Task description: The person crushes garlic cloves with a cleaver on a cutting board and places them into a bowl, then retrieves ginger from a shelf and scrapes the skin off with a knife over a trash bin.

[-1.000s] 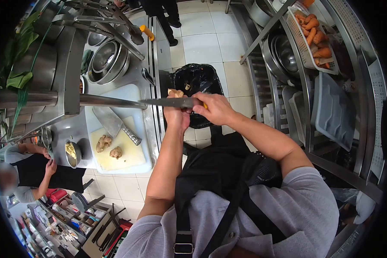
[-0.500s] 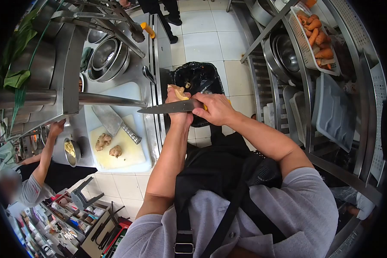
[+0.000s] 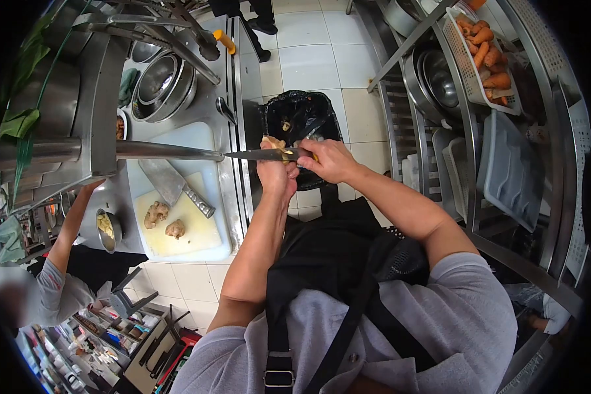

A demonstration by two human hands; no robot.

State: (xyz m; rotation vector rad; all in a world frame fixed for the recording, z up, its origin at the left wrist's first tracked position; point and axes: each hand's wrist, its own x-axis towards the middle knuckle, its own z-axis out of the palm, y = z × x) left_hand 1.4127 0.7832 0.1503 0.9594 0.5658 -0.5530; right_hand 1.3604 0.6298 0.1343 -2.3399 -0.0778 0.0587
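Observation:
My left hand (image 3: 275,175) is closed around a piece of ginger (image 3: 273,141), which is partly hidden by the blade. My right hand (image 3: 333,161) grips a kitchen knife (image 3: 259,155) by its handle, the blade lying across the ginger and pointing left. A small pale scrap sits on the blade near the handle. Both hands are over the near-left part of a bin lined with a black bag (image 3: 322,108). Left of them, two knobs of unpeeled ginger (image 3: 175,228) and a cleaver (image 3: 164,182) lie on a cutting board (image 3: 222,246).
A metal bowl of pale yellow pieces (image 3: 109,244) stands by the board. Nested metal bowls (image 3: 189,98) sit farther along the steel counter. A steel rail (image 3: 171,151) juts over the board. Racks hold a basket of carrots (image 3: 482,56) at right. Another person's arm (image 3: 69,226) reaches in at left.
The knife has shifted right and slightly away from me, its tip now farther right. A pale scrap now shows on the blade. The co-worker at left has moved a little.

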